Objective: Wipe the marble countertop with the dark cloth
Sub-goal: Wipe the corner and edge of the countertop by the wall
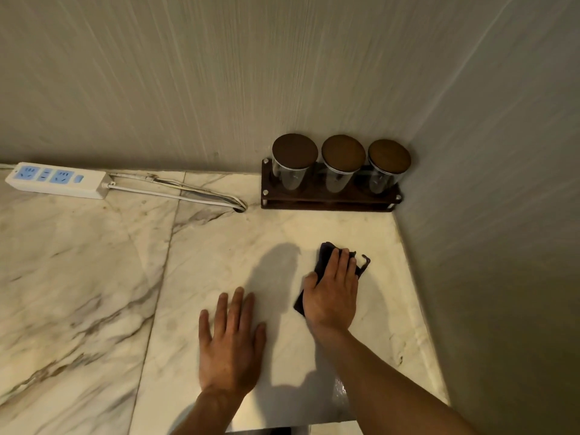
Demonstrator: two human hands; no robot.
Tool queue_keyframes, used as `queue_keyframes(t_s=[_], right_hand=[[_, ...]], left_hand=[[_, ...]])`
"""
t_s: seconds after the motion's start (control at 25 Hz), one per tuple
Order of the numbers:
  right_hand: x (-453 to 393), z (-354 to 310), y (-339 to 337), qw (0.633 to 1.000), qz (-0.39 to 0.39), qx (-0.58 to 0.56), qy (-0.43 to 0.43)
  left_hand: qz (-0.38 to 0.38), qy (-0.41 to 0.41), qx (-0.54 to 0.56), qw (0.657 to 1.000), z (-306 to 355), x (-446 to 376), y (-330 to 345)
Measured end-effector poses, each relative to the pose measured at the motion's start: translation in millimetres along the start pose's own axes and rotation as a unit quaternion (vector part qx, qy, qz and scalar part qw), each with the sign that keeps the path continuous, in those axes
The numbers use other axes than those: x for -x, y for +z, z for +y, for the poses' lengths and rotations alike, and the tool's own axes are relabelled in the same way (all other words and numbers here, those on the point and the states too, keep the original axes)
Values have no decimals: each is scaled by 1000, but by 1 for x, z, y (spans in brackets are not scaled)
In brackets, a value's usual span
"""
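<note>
The marble countertop (pixel 94 262) is white with brown veins and fills the lower view. A dark cloth (pixel 324 257) lies flat on it near the right wall. My right hand (pixel 332 290) presses palm-down on the cloth, covering most of it; cloth edges stick out beyond the fingertips and at the wrist side. My left hand (pixel 230 343) rests flat on the bare marble to the left of the cloth, fingers spread, holding nothing.
A dark wooden rack (pixel 329 202) with three lidded glass jars (pixel 343 164) stands in the back right corner. A white power strip (pixel 56 180) lies at the back left, its cable (pixel 175 196) running into a hole in the counter. Walls close off the back and right.
</note>
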State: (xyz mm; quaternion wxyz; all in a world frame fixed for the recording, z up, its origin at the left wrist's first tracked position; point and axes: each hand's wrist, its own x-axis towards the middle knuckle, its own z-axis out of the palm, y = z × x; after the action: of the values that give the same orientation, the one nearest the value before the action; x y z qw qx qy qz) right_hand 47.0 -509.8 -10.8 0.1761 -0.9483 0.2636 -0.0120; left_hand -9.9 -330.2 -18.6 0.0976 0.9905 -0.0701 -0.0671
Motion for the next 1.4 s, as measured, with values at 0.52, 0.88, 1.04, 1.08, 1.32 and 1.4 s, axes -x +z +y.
queue_keyframes(t_s=[0.52,0.88,1.04,1.08,1.32,1.4], right_hand=[[88,40,-3,1000,27,1,4],[123,65,-9,999,16,15,-48],[127,80,-16,994,-1,29,-104],[126,85,-19,991,-10,34,-125],[107,124,-44,944,-98,64,-310],[96,129,-51,925,-130,83,-346]], left_hand=[[32,17,17,999,0,3,3],[38,9,21,999,4,-1,1],[53,57,26,997,26,-3,-5],[51,78,30,995,33,-2,-4],[29,92,61,993,52,7,13],[27,94,46,994,52,8,17]])
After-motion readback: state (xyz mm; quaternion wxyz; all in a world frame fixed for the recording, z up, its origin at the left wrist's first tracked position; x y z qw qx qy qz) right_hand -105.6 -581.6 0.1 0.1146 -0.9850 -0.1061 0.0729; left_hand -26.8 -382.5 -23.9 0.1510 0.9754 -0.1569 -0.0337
